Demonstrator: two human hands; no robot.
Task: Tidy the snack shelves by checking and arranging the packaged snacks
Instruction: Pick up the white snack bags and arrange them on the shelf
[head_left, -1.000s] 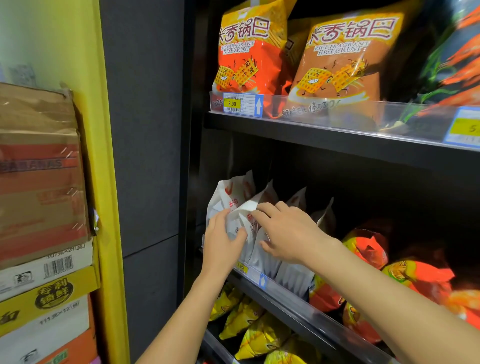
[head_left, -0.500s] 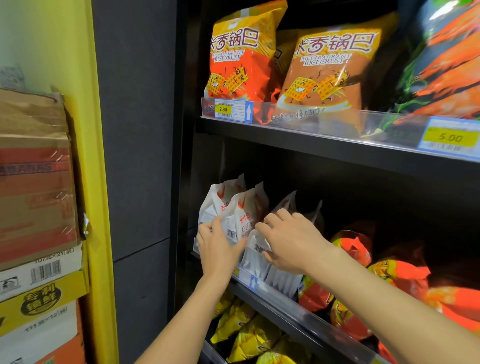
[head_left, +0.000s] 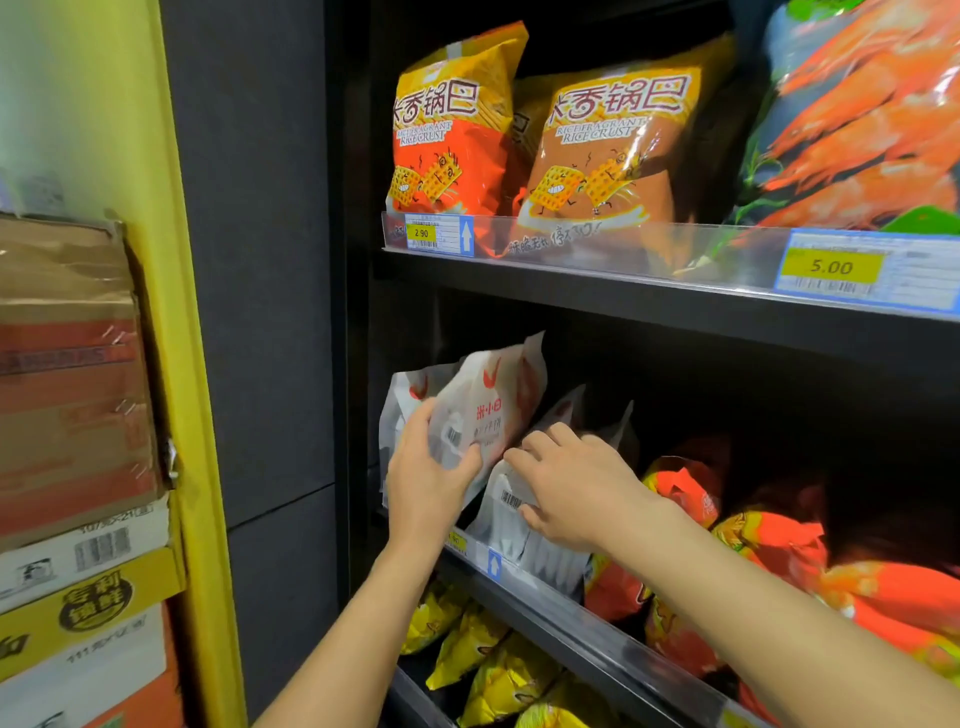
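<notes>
Left hand (head_left: 426, 478) clamped on a tilted white packet (head_left: 493, 410): thumb across the front face beside the printed barcode, fingers hidden behind, palm under the lower left corner. Held above the left end of the middle shelf (head_left: 571, 613), top edge leaning right and standing higher than the neighbours. Just behind it on the left, a rear white packet (head_left: 402, 400), close to the dark side wall.

Right hand (head_left: 576, 488) just beside the left, not touching it. Fingers bent over the top of a low white packet (head_left: 506, 512), thumb pressed to its front face under the barcode, so closed on that packet. Low white packet leaning back in the row, its bottom behind the clear front rail, its upper left corner touching the tilted white packet.

Further right on the same shelf, orange-red bags (head_left: 769, 545) lying in a heap. Below, yellow bags (head_left: 498, 675) on the bottom shelf. On the top shelf (head_left: 623, 306), two rice crust bags (head_left: 452, 135) upright behind a rail with a 2.90 price tag (head_left: 439, 234) and a 5.00 price tag (head_left: 831, 267). Off to the left, stacked cardboard boxes (head_left: 67, 389) against a yellow post (head_left: 182, 364)
</notes>
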